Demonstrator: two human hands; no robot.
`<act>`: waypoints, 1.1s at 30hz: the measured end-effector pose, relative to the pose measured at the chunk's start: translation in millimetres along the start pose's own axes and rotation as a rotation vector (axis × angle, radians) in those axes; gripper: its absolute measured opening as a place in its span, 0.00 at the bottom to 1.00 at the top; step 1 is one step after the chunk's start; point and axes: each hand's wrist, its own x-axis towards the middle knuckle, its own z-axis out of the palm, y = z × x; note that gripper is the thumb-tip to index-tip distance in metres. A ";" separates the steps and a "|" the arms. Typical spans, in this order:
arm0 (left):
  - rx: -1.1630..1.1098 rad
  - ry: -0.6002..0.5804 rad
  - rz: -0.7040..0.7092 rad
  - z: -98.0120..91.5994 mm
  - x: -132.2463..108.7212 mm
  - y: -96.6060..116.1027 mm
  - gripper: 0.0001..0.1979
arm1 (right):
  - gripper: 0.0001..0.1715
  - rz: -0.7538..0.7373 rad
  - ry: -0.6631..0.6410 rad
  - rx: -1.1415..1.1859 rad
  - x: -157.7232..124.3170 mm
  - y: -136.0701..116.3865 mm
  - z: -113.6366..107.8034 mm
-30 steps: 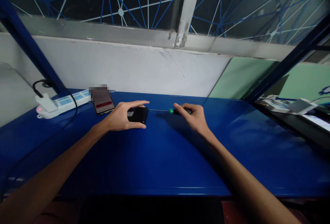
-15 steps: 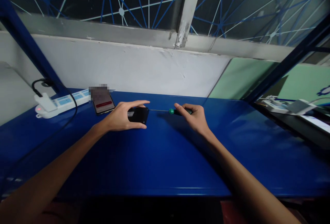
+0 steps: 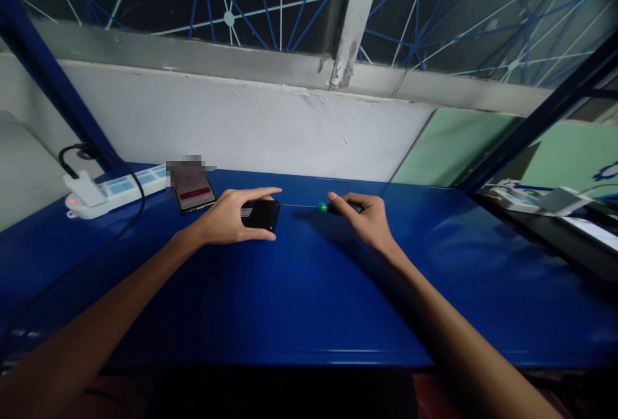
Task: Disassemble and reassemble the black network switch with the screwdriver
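Note:
My left hand [image 3: 226,219] grips a small flat black device [image 3: 261,215] lying on the blue table [image 3: 290,290], thumb on its near edge and fingers over its far edge. My right hand [image 3: 367,219] is closed around the black handle of a thin screwdriver [image 3: 324,207] with a green collar. The screwdriver lies level, its shaft pointing left with the tip at the right side of the black device.
A phone [image 3: 193,190] with a lit screen lies at the back left, beside a white power strip [image 3: 113,190] with a plug and black cable [image 3: 120,226]. A white wall stands behind the table. Another bench with a grey box [image 3: 560,200] lies to the right.

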 end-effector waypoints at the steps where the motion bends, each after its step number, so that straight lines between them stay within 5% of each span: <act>1: 0.000 -0.001 0.002 0.0 0.0 -0.2 0.40 | 0.27 0.000 0.000 -0.002 0.2 -0.1 0.0; 23: 0.055 -0.014 0.015 5.3 0.2 -4.5 0.41 | 0.21 -0.048 -0.054 -0.029 1.3 2.5 -3.1; 33: 0.173 -0.073 -0.012 22.9 -1.4 -13.2 0.43 | 0.18 0.100 -0.345 -0.088 9.2 25.6 -4.4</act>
